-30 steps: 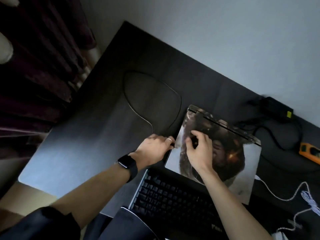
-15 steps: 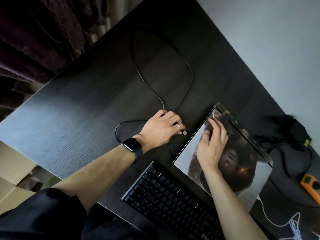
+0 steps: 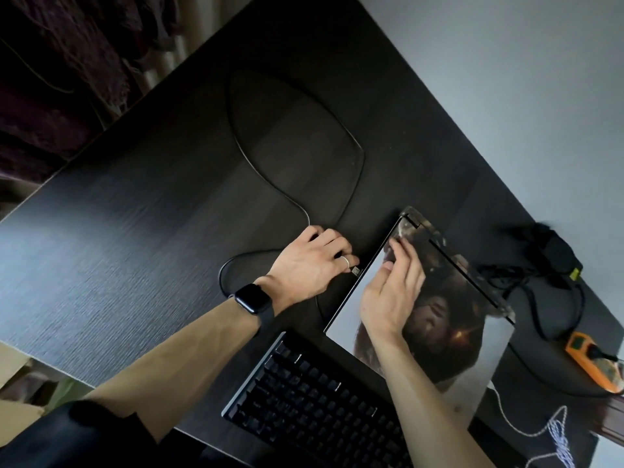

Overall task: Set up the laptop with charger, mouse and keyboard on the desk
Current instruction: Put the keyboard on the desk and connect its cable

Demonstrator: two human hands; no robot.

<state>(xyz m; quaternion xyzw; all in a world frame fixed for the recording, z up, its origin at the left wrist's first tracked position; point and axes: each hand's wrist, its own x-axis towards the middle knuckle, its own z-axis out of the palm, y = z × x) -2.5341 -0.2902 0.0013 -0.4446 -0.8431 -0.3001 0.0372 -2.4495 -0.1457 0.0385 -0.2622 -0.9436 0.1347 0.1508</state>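
We see left grip [image 3: 312,265] pinching USB plug [image 3: 355,271] beside laptop [image 3: 472,349] edge; right grip [image 3: 388,298] flat-fingered on the lid (probably steadying it).

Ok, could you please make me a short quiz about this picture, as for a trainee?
1. True or false: the laptop stands open on the desk.
2. What does the left hand pinch? A) USB plug B) mouse C) pen
3. Which hand rests on the laptop?
Key: 1 false, it lies closed; 2 A; 3 the right hand.
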